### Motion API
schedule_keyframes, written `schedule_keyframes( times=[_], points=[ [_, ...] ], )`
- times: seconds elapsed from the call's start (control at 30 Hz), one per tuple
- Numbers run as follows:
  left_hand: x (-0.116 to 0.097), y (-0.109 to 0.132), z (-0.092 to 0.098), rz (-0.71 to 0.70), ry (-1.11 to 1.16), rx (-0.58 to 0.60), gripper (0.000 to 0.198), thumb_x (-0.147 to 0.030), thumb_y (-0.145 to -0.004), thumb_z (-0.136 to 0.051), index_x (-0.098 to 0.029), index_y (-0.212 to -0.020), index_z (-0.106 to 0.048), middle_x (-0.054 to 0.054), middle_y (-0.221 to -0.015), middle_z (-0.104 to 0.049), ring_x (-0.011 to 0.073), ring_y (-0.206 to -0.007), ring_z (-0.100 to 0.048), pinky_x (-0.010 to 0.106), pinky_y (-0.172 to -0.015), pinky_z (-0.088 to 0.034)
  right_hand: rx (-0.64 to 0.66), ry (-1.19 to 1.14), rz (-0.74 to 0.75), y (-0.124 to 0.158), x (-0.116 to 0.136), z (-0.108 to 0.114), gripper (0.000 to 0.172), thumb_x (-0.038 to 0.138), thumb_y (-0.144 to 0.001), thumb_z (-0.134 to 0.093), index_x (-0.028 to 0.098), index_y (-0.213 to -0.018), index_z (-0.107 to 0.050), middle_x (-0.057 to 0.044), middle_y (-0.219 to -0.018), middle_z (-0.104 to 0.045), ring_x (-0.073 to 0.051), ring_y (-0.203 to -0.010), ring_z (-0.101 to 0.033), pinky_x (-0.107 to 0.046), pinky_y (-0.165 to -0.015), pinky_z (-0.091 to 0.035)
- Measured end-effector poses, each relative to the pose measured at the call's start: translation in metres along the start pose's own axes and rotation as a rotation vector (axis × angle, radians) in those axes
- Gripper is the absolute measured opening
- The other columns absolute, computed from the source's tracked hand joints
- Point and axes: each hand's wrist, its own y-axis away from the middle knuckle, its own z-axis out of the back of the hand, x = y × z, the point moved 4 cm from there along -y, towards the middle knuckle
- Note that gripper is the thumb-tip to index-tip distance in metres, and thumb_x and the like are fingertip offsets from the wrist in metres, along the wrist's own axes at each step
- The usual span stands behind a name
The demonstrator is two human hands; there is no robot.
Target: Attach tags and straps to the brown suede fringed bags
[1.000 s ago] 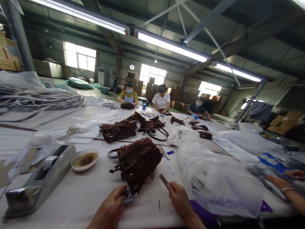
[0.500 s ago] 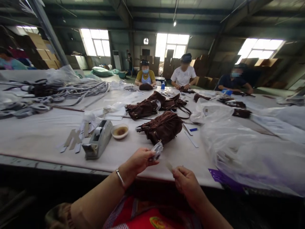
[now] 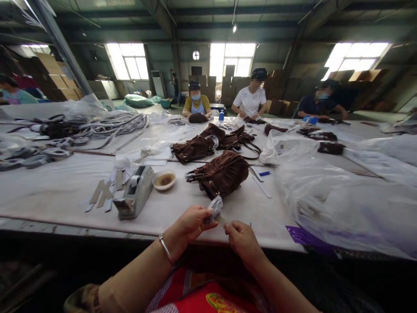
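Note:
My left hand (image 3: 194,222) pinches a small clear plastic wrap (image 3: 215,206) with something dark inside, just in front of a dark brown fringed bag (image 3: 224,174) lying on the table. Between the fingers of my right hand (image 3: 241,237) is a pale translucent strip (image 3: 222,221), whose far end meets the wrap. Whether the strip sticks to the wrap I cannot tell. Left of the bag sit a shallow white dish (image 3: 163,180) with brown residue and a grey tape dispenser (image 3: 134,193).
More brown bags (image 3: 195,145) lie behind. Grey and white strips (image 3: 101,193) are at the left, near coiled straps (image 3: 110,124). A large clear plastic sheet (image 3: 339,200) covers the right side. Several people work across the table (image 3: 58,191).
My right hand has moved left and slightly up, bringing the pale strip against the wrap. My left hand keeps its hold and has barely moved.

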Motion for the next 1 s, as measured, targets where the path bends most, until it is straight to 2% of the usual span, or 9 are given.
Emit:
schedule_keyframes(
  times=[0.13, 0.23, 0.33, 0.43, 0.57, 0.67, 0.77, 0.87, 1.0],
  points=[
    [0.005, 0.001, -0.003, -0.058, -0.136, -0.03, 0.035, -0.035, -0.061, -0.084, -0.008, -0.073, -0.064, 0.006, -0.074, -0.063, 0.0131, -0.066, -0.058, 0.029, -0.069, -0.054, 0.066, -0.032, 0.034, -0.007, 0.006, -0.01, 0.039, 0.054, -0.073, -0.065, 0.017, -0.064, -0.056, 0.008, -0.042, -0.04, -0.006, -0.039, -0.03, -0.021, -0.039, -0.02],
    [0.01, 0.001, -0.005, -0.138, -0.27, -0.042, 0.035, -0.041, -0.066, -0.077, -0.01, -0.075, -0.064, 0.004, -0.073, -0.062, 0.0135, -0.063, -0.058, 0.03, -0.068, -0.053, 0.158, -0.18, 0.014, -0.008, 0.011, -0.02, 0.036, 0.049, -0.073, -0.071, 0.015, -0.071, -0.061, 0.007, -0.048, -0.047, -0.004, -0.039, -0.031, -0.019, -0.039, -0.02],
    [0.009, 0.003, -0.003, -0.3, -0.518, -0.142, 0.027, -0.039, -0.073, -0.067, -0.013, -0.07, -0.062, 0.003, -0.074, -0.06, 0.015, -0.064, -0.058, 0.028, -0.064, -0.05, 0.248, -0.472, -0.08, -0.004, 0.014, -0.03, 0.03, 0.04, -0.071, -0.076, 0.015, -0.085, -0.067, 0.002, -0.063, -0.061, -0.007, -0.049, -0.049, -0.017, -0.043, -0.033],
    [0.007, 0.008, -0.001, -0.461, -0.786, -0.261, 0.021, -0.031, -0.076, -0.061, -0.015, -0.062, -0.059, 0.006, -0.083, -0.062, 0.0167, -0.074, -0.058, 0.026, -0.068, -0.047, 0.329, -0.754, -0.188, -0.001, 0.015, -0.042, 0.03, 0.034, -0.075, -0.075, 0.014, -0.096, -0.069, -0.006, -0.085, -0.071, -0.016, -0.073, -0.065, -0.022, -0.057, -0.049],
    [0.008, 0.012, -0.003, -0.517, -0.93, -0.307, 0.02, -0.026, -0.077, -0.056, -0.015, -0.061, -0.058, 0.008, -0.087, -0.063, 0.0178, -0.079, -0.058, 0.027, -0.073, -0.045, 0.105, -0.869, -0.343, -0.009, 0.006, -0.053, 0.022, 0.026, -0.07, -0.078, 0.014, -0.084, -0.069, -0.006, -0.08, -0.074, -0.017, -0.069, -0.068, -0.026, -0.058, -0.054],
    [0.007, 0.013, -0.005, -0.504, -0.895, -0.292, 0.021, -0.029, -0.077, -0.056, -0.016, -0.062, -0.061, 0.009, -0.089, -0.065, 0.0198, -0.083, -0.06, 0.027, -0.077, -0.046, -0.067, -0.862, -0.334, -0.016, 0.002, -0.057, 0.02, 0.022, -0.065, -0.08, 0.015, -0.078, -0.067, -0.005, -0.075, -0.074, -0.019, -0.067, -0.069, -0.028, -0.061, -0.056],
    [0.007, 0.012, -0.003, -0.471, -0.803, -0.27, 0.024, -0.036, -0.076, -0.058, -0.017, -0.065, -0.066, 0.01, -0.094, -0.069, 0.0257, -0.101, -0.061, 0.029, -0.089, -0.045, -0.108, -0.867, -0.275, -0.024, 0.0, -0.061, 0.021, 0.024, -0.063, -0.079, 0.014, -0.077, -0.067, -0.007, -0.076, -0.074, -0.022, -0.074, -0.071, -0.03, -0.067, -0.058],
    [0.007, 0.007, 0.005, -0.426, -0.753, -0.284, 0.03, -0.045, -0.072, -0.063, -0.019, -0.06, -0.067, 0.009, -0.084, -0.07, 0.0309, -0.117, -0.056, 0.032, -0.098, -0.043, -0.117, -0.865, -0.228, -0.031, -0.005, -0.064, 0.026, 0.027, -0.059, -0.078, 0.011, -0.077, -0.068, -0.01, -0.076, -0.074, -0.024, -0.073, -0.071, -0.032, -0.067, -0.058],
    [0.007, 0.005, 0.01, -0.407, -0.719, -0.277, 0.036, -0.052, -0.069, -0.067, -0.02, -0.054, -0.064, 0.009, -0.074, -0.07, 0.0333, -0.118, -0.056, 0.034, -0.099, -0.043, -0.112, -0.862, -0.195, -0.035, -0.007, -0.065, 0.027, 0.028, -0.055, -0.079, 0.014, -0.073, -0.066, -0.009, -0.075, -0.073, -0.025, -0.072, -0.071, -0.033, -0.065, -0.057]
  ],
)
